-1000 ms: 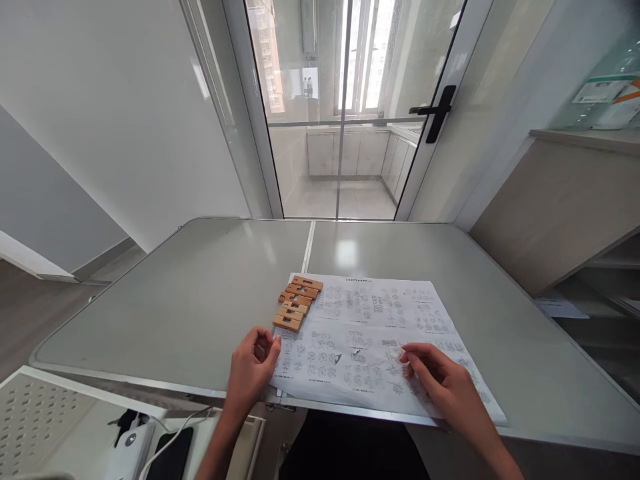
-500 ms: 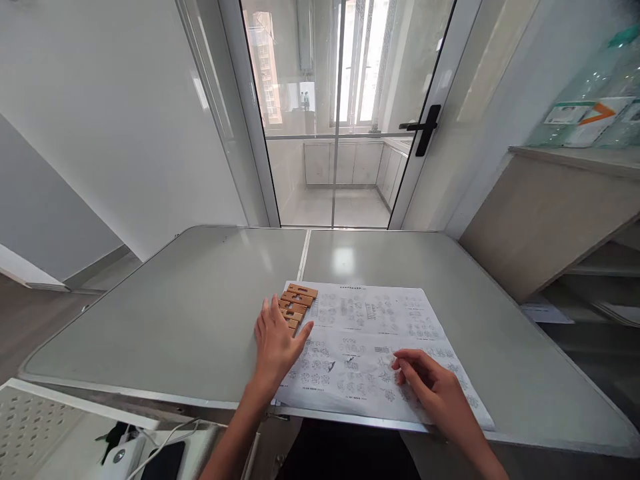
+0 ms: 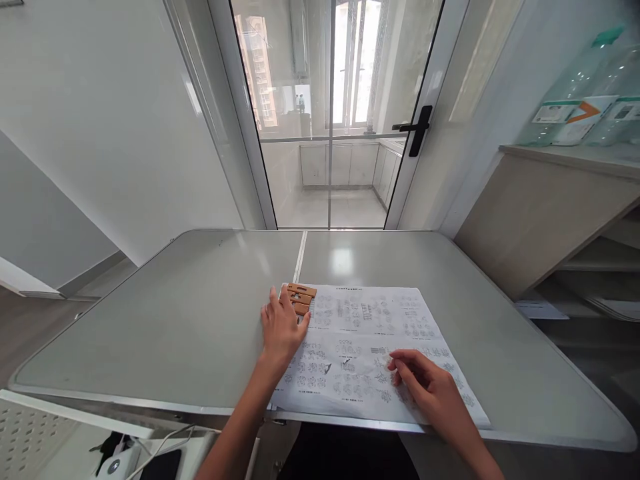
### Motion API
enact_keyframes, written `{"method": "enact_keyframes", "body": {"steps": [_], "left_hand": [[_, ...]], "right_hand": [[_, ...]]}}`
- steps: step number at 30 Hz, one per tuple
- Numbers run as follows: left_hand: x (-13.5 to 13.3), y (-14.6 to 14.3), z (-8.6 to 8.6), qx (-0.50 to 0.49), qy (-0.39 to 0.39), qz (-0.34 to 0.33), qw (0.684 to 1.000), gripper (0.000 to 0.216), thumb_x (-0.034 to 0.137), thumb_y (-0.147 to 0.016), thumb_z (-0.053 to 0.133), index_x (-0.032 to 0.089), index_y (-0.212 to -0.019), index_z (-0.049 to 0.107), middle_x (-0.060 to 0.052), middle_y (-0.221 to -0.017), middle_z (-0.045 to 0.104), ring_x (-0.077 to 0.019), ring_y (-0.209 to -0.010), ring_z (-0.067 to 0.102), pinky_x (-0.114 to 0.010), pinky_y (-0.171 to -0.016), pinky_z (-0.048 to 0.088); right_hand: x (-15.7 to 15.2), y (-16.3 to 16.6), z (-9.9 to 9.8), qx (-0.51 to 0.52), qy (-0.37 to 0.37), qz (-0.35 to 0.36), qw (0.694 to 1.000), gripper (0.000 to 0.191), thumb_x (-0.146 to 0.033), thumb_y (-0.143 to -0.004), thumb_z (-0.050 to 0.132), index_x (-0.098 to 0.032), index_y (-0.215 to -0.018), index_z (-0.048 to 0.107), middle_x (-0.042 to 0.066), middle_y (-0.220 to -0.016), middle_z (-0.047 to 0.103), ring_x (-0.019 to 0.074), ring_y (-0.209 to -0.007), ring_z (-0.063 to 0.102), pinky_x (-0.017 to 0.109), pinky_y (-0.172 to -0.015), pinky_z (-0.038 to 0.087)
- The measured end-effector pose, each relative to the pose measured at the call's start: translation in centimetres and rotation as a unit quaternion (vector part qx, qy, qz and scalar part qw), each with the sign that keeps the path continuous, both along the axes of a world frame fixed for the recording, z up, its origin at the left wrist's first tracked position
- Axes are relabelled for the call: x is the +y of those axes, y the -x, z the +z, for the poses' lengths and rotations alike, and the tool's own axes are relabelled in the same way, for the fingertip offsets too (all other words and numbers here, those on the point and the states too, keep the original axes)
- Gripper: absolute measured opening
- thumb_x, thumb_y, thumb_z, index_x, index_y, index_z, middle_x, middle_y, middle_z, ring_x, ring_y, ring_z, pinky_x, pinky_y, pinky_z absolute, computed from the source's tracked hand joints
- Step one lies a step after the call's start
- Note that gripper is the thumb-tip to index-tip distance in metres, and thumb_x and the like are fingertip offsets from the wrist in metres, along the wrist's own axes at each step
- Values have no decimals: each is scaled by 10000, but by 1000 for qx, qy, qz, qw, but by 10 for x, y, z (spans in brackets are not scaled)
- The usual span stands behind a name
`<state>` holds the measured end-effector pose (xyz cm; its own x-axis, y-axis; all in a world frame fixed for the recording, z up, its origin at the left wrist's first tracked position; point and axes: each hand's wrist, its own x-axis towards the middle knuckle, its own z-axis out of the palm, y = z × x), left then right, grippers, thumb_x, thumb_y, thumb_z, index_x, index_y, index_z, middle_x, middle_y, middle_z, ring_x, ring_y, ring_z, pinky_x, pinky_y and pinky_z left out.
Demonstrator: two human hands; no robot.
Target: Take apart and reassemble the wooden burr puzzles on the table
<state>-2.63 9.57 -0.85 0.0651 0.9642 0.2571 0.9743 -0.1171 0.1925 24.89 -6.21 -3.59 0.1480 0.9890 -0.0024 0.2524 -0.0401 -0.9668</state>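
Several flat wooden puzzle pieces (image 3: 302, 299) with cut-out slots lie close together at the far left corner of a printed paper sheet (image 3: 360, 333). Over the near pieces rests my left hand (image 3: 283, 327), its fingers spread, with the thumb at their right side; it covers part of them. My right hand (image 3: 425, 383) lies on the lower right of the sheet. Its fingers are curled, thumb and forefinger tips together, and nothing shows between them. Small line drawings fill the sheet.
The grey table (image 3: 200, 320) has a metal rim and a seam. A glass door (image 3: 330, 167) with a black handle (image 3: 419, 130) stands beyond it. At right, plastic bottles (image 3: 575, 100) stand on a shelf. A white charger (image 3: 120, 463) and cable lie at lower left.
My left hand has moved slightly away from me over the wooden pieces, which now sit closer together and more covered. My right hand stays in nearly the same place. The view has shifted slightly.
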Motion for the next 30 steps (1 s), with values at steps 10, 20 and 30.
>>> {"method": "enact_keyframes", "body": {"steps": [10,20,30], "left_hand": [[32,-17,6,107,96,-61,988,620,456,-1013,551,126,-1536,507,-282,-1604,456,-456,-1449,484,-654,-1247,161],[37,-34,10,120,123,-116,978,599,494,-1001,565,187,-1515,544,-204,-1624,467,-397,-1476,469,-550,-1278,204],[29,-74,-9,81,84,-136,984,957,672,-971,519,104,-1673,204,-216,-1753,119,-448,-1617,62,-634,-1288,73]], "right_hand": [[-1,0,2,-9,11,-1,1000,372,-595,-1000,566,-257,-1069,704,49,-972,763,200,-764,705,304,-717,575],[-2,1,6,-7,4,-5,1000,390,-603,-985,581,-247,-1062,719,63,-982,775,207,-752,715,309,-708,581],[-1,0,2,-15,18,-1,1000,366,-586,-1003,560,-252,-1085,685,51,-995,755,198,-775,700,305,-722,559]]}}
